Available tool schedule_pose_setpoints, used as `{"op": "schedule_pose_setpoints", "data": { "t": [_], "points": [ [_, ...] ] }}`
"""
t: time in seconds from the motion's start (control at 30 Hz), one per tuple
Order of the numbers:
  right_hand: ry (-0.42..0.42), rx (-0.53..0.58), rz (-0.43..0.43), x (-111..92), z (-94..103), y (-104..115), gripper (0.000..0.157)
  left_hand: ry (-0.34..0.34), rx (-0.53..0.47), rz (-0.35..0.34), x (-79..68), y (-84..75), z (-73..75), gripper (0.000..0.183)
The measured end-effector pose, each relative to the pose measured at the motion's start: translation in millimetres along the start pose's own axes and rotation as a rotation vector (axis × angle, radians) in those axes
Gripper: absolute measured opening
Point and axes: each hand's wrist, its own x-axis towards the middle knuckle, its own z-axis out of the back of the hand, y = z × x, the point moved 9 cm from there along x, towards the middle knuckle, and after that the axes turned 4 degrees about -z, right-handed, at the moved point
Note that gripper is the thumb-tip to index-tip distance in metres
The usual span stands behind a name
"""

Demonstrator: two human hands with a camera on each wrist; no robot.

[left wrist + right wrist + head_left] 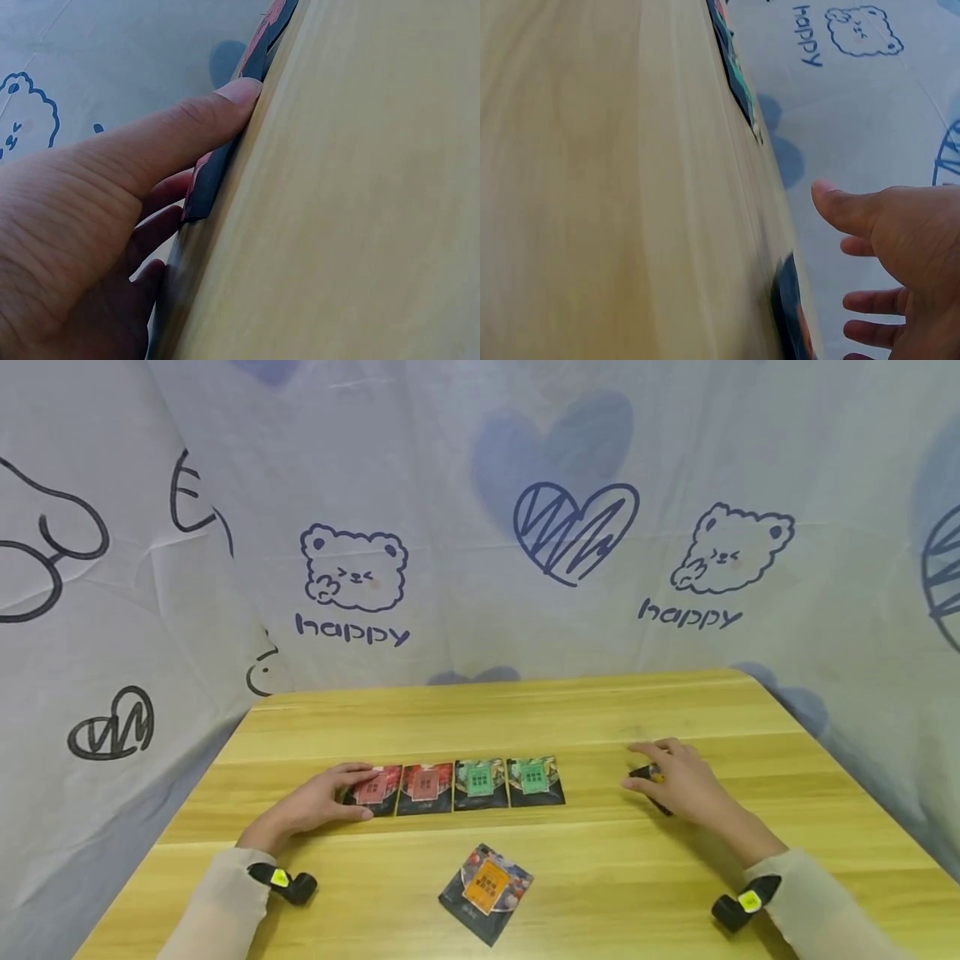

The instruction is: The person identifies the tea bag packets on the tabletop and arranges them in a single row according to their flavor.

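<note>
My left hand (318, 797) rests at the leftmost red-labelled sachet (377, 789), its thumb at the near edge and a finger at the far edge. In the left wrist view the thumb (187, 124) lies straight along that dark sachet (212, 176). Another red-labelled sachet (425, 788) and two green-labelled ones (481, 783) continue the row rightward. My right hand (686, 781) hovers with spread fingers over a dark, orange-marked sachet (663, 806), partly hidden beneath it. From the right wrist, a gap shows between this hand (922, 262) and the sachet (790, 311).
An orange-labelled sachet (486, 893) lies askew on the wooden table (360, 893), nearer to me than the row. Behind the table hangs a pale cloth (450, 585) printed with bears and hearts. Each wrist wears a small black camera (300, 888).
</note>
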Motion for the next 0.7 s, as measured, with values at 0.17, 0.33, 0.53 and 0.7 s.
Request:
{"op": "schedule_pose_setpoints", "data": {
  "t": [0.17, 0.33, 0.53, 0.7],
  "points": [
    [-0.001, -0.004, 0.025, -5, 5.9, -10, 0.063, -0.004, -0.003, 0.005, -0.1, 1.4, -0.5, 0.075],
    [0.029, -0.028, 0.009, -5, 5.9, -22, 0.064, -0.005, -0.001, 0.005, 0.8, 3.2, -0.3, 0.076],
    [0.057, -0.027, -0.021, -8, 3.2, -33, 0.065, -0.002, 0.001, 0.004, 1.8, 3.8, -0.9, 0.075],
    [0.076, -0.026, -0.036, -9, 1.1, -37, 0.063, -0.008, 0.007, 0.002, 1.0, 3.2, -0.8, 0.075]
  ]
}}
